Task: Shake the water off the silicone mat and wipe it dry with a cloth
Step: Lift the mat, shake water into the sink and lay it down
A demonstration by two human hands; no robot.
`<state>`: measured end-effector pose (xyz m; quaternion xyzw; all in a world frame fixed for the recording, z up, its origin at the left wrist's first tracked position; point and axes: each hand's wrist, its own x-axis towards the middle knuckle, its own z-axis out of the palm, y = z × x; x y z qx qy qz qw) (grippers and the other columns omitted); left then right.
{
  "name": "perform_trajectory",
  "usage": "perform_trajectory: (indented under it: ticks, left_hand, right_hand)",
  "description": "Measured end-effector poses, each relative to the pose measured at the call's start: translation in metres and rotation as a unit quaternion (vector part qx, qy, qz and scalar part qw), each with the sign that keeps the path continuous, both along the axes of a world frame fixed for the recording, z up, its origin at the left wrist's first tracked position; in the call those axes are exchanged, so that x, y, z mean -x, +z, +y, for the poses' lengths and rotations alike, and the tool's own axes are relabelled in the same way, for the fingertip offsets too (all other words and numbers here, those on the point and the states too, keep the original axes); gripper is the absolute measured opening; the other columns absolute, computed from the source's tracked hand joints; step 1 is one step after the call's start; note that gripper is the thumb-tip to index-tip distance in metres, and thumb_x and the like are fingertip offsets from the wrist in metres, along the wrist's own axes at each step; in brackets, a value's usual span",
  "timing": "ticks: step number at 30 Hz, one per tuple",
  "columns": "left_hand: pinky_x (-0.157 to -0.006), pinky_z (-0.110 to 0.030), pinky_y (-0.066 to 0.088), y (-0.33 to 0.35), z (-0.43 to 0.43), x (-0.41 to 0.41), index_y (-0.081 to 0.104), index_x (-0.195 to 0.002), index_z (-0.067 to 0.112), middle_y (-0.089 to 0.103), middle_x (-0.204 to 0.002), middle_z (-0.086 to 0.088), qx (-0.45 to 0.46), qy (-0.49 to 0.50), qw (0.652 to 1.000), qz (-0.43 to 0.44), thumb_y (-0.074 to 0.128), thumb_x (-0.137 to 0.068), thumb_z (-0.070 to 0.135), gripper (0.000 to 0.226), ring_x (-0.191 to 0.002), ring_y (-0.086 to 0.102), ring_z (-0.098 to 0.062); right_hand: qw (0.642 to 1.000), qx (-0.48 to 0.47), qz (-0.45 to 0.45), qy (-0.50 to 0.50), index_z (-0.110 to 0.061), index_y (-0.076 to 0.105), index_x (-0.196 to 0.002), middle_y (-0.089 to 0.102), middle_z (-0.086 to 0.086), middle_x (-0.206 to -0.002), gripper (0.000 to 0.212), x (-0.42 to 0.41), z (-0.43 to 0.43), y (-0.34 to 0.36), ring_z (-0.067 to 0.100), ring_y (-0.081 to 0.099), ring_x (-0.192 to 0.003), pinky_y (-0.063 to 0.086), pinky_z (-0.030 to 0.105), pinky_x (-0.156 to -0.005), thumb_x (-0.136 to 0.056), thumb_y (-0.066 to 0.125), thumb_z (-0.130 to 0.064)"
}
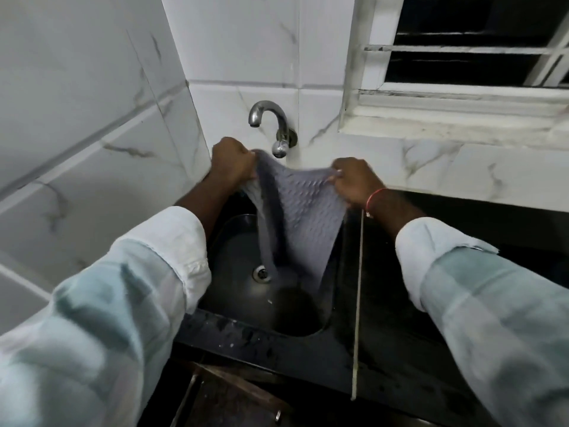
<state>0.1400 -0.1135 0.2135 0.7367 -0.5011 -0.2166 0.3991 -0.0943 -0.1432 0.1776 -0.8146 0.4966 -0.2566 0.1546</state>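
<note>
Both hands were up over the sink [234, 248], holding the grey silicone mat [295, 211] by its top corners. Left hand [232, 163] was fisted tight on the mat's left corner, just below & left of the tap [271, 118]. Right hand [354, 183] was pinching the right corner w/ fingers curled, red thread band [374, 197] on that wrist. The mat sagged between the two grips & hung down into the sink basin, bumpy texture facing the camera, left edge folded into a long strip that reached down near the drain [261, 272]. Lower part was blurred, so can't tell if it touched the sink floor.

Surroundings: dark worktop [400, 318] w/ wet patches along its front edge, sink set in at the left end, hard against the tiled wall [92, 118]. The tap came out of the back wall directly behind the mat's top edge, its knob just beside the left hand. A window [462, 57] w/ white frame sat above the worktop's back edge on the right. A thin pale cord [358, 303] hung from near the right wrist down across the worktop to its front edge. Pale rolled sleeves [138, 288] filled both lower corners & hid part of the sink's left rim.
</note>
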Motion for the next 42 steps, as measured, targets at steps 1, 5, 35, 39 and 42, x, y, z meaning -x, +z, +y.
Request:
perform_trajectory:
  ticks: [1,5,35,39,42]
  left_hand:
    - [-0.057,-0.034,0.060,-0.001,0.001,0.000,0.067,-0.075,-0.005,0.070,-0.067,-0.012,-0.004,-0.011,1.000,-0.010,0.069,-0.081,0.016,0.022,-0.055,0.068,-0.019]
    - [-0.059,-0.033,0.061,0.000,0.000,0.004,0.063,-0.071,0.000,0.062,-0.077,-0.018,-0.036,-0.083,0.996,0.017,0.069,-0.087,0.014,0.022,-0.060,0.067,-0.025]
    - [-0.081,-0.036,0.053,0.006,0.003,-0.018,0.074,-0.088,0.005,0.074,-0.089,-0.015,0.104,-0.104,0.952,-0.267,0.061,-0.085,0.015,0.017,-0.083,0.069,-0.030]
    - [-0.083,-0.035,0.049,-0.002,-0.004,-0.011,0.074,-0.093,0.005,0.074,-0.095,-0.014,0.079,-0.138,0.947,-0.280,0.062,-0.088,0.017,0.017,-0.089,0.067,-0.029]
    - [-0.083,-0.035,0.050,-0.007,-0.009,0.001,0.074,-0.096,0.009,0.073,-0.096,-0.012,0.100,-0.112,0.949,-0.277,0.060,-0.091,0.019,0.018,-0.090,0.066,-0.028]
  right_hand:
    - [0.999,0.026,0.010,-0.031,-0.004,0.062,-0.083,0.066,0.024,-0.092,0.010,-0.001,-0.002,0.003,0.040,0.064,-0.088,0.046,0.033,-0.069,-0.087,0.055,-0.010]
    - [0.996,-0.051,0.033,0.069,0.001,0.060,-0.077,0.065,0.028,-0.083,0.013,-0.008,0.000,0.015,0.037,0.068,-0.064,0.056,0.046,-0.056,-0.088,0.056,-0.005]
    - [0.992,0.036,-0.117,-0.015,-0.008,0.062,-0.082,0.059,-0.001,-0.079,0.010,0.021,-0.001,-0.001,0.015,0.054,-0.077,0.031,0.024,-0.065,-0.089,0.058,-0.014]
    - [0.989,-0.030,-0.142,-0.016,-0.009,0.067,-0.082,0.068,0.005,-0.080,0.010,0.030,0.013,-0.009,0.021,0.062,-0.076,0.043,0.029,-0.065,-0.087,0.060,-0.012]
    - [0.972,-0.073,-0.221,-0.039,-0.018,0.067,-0.085,0.067,-0.001,-0.078,0.012,0.049,0.038,-0.022,0.013,0.060,-0.071,0.048,0.029,-0.070,-0.088,0.060,-0.010]
